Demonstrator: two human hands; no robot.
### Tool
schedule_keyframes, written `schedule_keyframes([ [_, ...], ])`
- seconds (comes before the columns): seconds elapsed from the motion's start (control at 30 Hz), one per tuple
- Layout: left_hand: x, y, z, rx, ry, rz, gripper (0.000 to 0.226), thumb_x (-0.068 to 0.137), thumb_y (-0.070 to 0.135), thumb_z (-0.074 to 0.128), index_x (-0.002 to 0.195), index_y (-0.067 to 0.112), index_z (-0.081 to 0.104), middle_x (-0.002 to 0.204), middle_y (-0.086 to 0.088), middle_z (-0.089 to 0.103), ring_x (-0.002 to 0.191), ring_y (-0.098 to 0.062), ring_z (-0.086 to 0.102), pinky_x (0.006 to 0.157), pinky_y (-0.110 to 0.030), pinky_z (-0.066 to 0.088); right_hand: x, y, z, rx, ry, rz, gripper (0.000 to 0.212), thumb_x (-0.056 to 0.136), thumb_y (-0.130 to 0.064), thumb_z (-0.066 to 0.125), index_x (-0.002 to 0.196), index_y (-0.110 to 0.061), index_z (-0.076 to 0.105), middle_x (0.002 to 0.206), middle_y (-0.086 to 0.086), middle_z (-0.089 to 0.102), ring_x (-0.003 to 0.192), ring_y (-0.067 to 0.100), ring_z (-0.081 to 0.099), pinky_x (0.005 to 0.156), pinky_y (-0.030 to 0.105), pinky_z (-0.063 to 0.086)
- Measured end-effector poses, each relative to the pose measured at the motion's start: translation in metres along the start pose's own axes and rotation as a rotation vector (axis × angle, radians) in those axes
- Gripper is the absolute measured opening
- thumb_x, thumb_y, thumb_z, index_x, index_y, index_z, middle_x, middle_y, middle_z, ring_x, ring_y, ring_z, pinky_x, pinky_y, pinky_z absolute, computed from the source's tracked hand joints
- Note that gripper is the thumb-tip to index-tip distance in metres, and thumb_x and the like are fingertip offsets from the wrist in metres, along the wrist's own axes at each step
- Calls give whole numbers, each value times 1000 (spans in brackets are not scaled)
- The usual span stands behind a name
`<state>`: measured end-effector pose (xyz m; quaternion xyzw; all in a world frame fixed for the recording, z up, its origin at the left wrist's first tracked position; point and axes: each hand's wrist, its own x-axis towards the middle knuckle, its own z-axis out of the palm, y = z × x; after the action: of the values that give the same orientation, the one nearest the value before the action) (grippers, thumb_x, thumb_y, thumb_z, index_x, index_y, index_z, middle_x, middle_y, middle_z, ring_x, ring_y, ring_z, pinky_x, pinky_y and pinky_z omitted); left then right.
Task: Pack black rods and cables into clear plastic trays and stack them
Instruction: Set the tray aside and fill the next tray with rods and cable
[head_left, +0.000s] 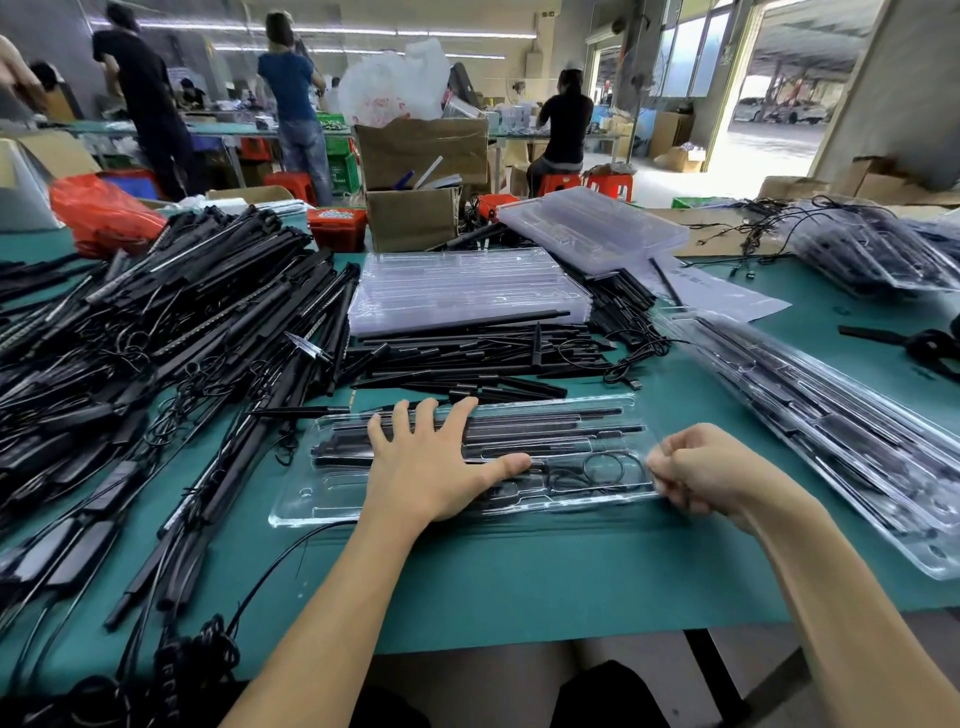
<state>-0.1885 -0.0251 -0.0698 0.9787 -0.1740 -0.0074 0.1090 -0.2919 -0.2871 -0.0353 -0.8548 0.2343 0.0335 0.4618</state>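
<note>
Along the left edge of the green table (519, 582), a heap of black rods and cables (156, 332) crowds in. Near the front edge, the left hand (431, 467) presses flat, fingers spread, on the filled clear tray (467, 462), while the right hand (696, 473) pinches its right end. Empty trays (462, 291) sit behind; packed trays (831, 431) stack rightward.

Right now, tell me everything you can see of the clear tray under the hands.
The clear tray is thin, glossy moulded plastic with long channels and rounded corners. It lies flat on the green table, long side across the view. Black rods fill its far channels and a coiled cable sits in a near channel at the right. The left hand presses flat on its middle; the right hand pinches its right edge.
</note>
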Motion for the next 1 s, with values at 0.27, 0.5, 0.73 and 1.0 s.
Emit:
schedule_keyframes([
  [0.27,-1,0,0,2,1,1,116,52,107,3,153,49,11,162,-4,20,151,-30,5,120,-59,-2,7,5,11,-150,139,-47,31,90,0,55,60,-11,55,55,9,54,47,18,40,46,22,31],
  [0.5,-2,0,-2,-6,-10,5,114,55,106,5,153,49,11,163,-4,18,152,-30,3,120,-59,-3,8,10,12,-156,152,-33,32,91,-7,58,59,-11,55,45,-1,54,43,16,38,47,22,32],
  [0.73,-2,1,-2,9,-39,-5,83,84,85,18,156,44,11,166,-4,15,153,-29,1,120,-58,-4,-4,-8,10,-443,312,-50,38,83,-27,72,111,-23,46,108,9,54,91,29,57,75,34,41],
  [1.0,-3,3,-5,-14,-26,-15,83,83,86,25,155,46,18,167,-1,16,154,-28,2,122,-58,-2,-18,-11,14,-373,-201,-410,46,70,-34,89,104,-43,58,119,-20,52,113,0,36,90,26,33],
])
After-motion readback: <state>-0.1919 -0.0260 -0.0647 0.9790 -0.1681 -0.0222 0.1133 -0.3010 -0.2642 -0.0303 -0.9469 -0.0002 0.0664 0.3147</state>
